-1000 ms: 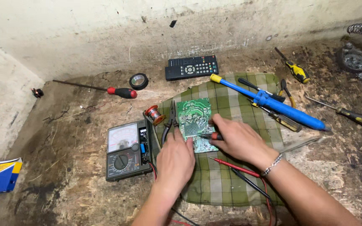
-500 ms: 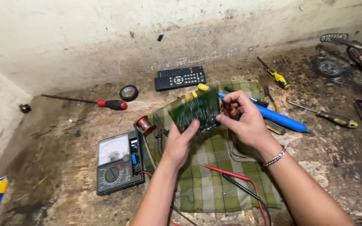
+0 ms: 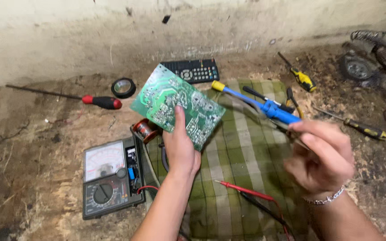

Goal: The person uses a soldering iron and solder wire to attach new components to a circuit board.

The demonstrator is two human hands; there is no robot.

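Observation:
My left hand (image 3: 179, 149) holds a green circuit board (image 3: 188, 105) by its near edge, lifted above the checked cloth (image 3: 242, 165) with its solder side tilted toward me. My right hand (image 3: 322, 158) is blurred at the right, apart from the board. Its fingers are curled around a thin grey tool (image 3: 269, 122) that points up-left; its kind is too blurred to tell. A blue desoldering pump (image 3: 264, 105) lies on the cloth just beyond that tool.
An analog multimeter (image 3: 108, 178) sits left of my forearm, with its red probe (image 3: 246, 191) on the cloth. A small wire spool (image 3: 144, 129), tape roll (image 3: 123, 87), red-handled screwdriver (image 3: 99, 101), remote control (image 3: 193, 70) and yellow screwdrivers (image 3: 302, 78) lie around. A wall closes the back.
The board went from lying on the cloth under both hands to being lifted and turned solder side up. My right hand has let go of it and moved right with a thin tool.

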